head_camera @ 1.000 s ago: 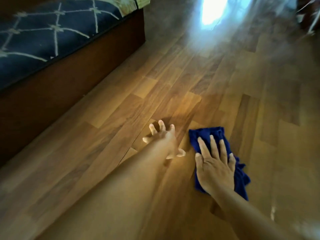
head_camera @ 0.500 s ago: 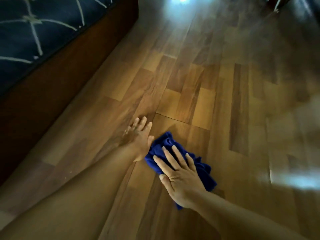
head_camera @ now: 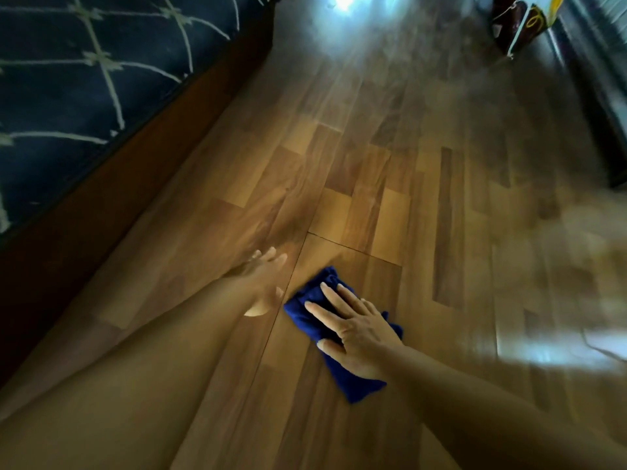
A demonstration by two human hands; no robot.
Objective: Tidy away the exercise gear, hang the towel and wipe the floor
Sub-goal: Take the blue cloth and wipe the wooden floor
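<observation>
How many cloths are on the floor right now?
1. A blue cloth lies on the wooden floor, pressed flat under the right hand. The left hand rests on the bare boards beside it. More may lie outside the view.

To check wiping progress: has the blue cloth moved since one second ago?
Yes. The blue cloth slid left; its edge now nearly meets the long floor seam.

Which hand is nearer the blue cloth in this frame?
Right. The right hand presses flat on the blue cloth; the left hand rests on the wooden floor just beside its left edge.
</observation>
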